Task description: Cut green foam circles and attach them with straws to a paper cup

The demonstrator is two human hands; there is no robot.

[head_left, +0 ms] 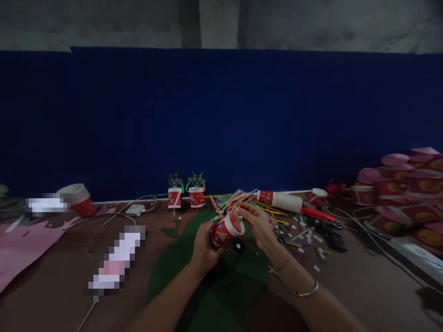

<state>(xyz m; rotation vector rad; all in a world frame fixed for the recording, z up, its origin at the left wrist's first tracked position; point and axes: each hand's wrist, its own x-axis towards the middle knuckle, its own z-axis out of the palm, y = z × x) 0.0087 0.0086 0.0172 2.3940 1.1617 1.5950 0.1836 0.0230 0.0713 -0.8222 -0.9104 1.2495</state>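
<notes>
Gripping red cup (224, 233) tipped in L hand (203, 250), low mid-frame, prob. to stop wobbles. Reaching to cup top w/ R hand (260, 227), close by; can't tell if pinching. See bright sticks (230, 201) just behind, prob. for easy reach.

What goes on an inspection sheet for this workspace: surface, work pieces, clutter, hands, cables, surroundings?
Surface: matte brown tabletop, dark green rounded patch
Work pieces: red-and-white patterned paper cup, tilted
Clutter: thin multicoloured sticks, small white scraps
Hands: left hand grips the cup; right hand at its rim
Cables: thin white cables left and right
Surroundings: dark blue flat partition, grey rough wall
</notes>
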